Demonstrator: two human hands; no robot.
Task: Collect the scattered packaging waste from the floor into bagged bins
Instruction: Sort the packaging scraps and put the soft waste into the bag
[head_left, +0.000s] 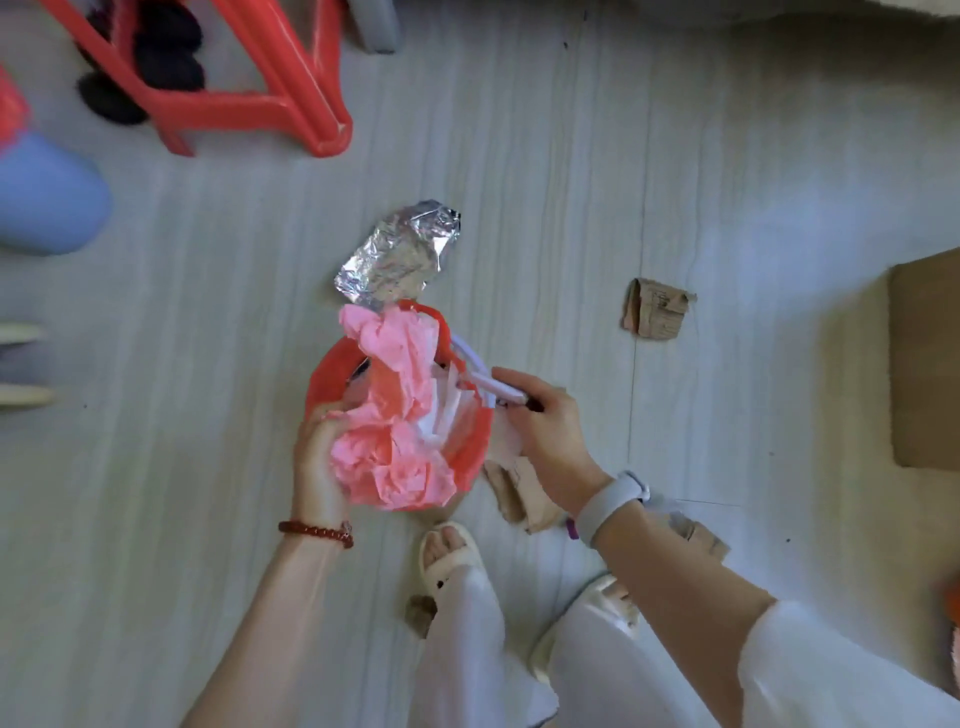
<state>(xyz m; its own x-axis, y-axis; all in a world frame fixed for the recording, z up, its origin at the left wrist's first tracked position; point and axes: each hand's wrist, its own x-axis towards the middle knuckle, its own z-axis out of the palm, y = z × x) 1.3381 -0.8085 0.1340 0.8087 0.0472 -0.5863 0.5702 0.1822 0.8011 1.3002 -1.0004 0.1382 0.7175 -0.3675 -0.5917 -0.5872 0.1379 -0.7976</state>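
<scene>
Left hand (317, 457) curled on pink bag (400, 415) at rim of red bin (332, 371). Crumpled foil (400, 257) on floor at 12 o'clock, touching far rim, long axis toward 1. Right hand (540, 431) gripping white handle (483, 376); nearer foil, likely picker. Cardboard scrap (657, 310) at 2 o'clock, apart.

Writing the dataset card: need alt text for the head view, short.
A person's left hand grips the pink bag lining a red bin, while the right hand holds its white handle. Crumpled foil and cardboard scraps lie on the pale floor nearby.
</scene>
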